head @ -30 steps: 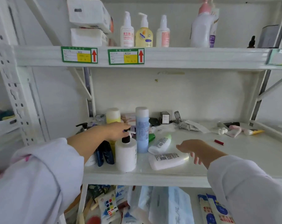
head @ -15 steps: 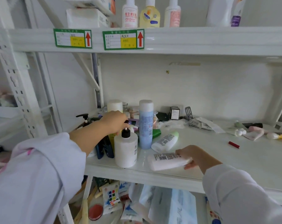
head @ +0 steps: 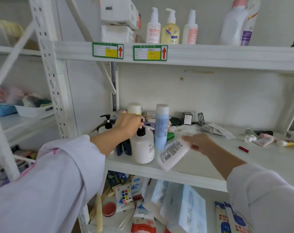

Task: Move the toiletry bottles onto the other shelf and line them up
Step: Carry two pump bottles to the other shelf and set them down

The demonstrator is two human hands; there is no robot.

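Note:
On the middle shelf stands a cluster of bottles: a white pump bottle with a black pump, a tall blue bottle, a yellow bottle with a white cap, dark blue bottles and a black pump bottle. My left hand is closed over the white bottle's black pump head. My right hand holds a white squeeze bottle with a barcode, tilted just above the shelf's front. The upper shelf carries three pump bottles in a row.
A large white jug and tissue boxes also sit on the upper shelf. Small tubes, a red stick, a black box and wrappers litter the middle shelf. Packets crowd the shelf below.
My right hand closed on the lying white squeeze bottle and lifted it off the shelf, tilting it. My left hand stayed on the pump head.

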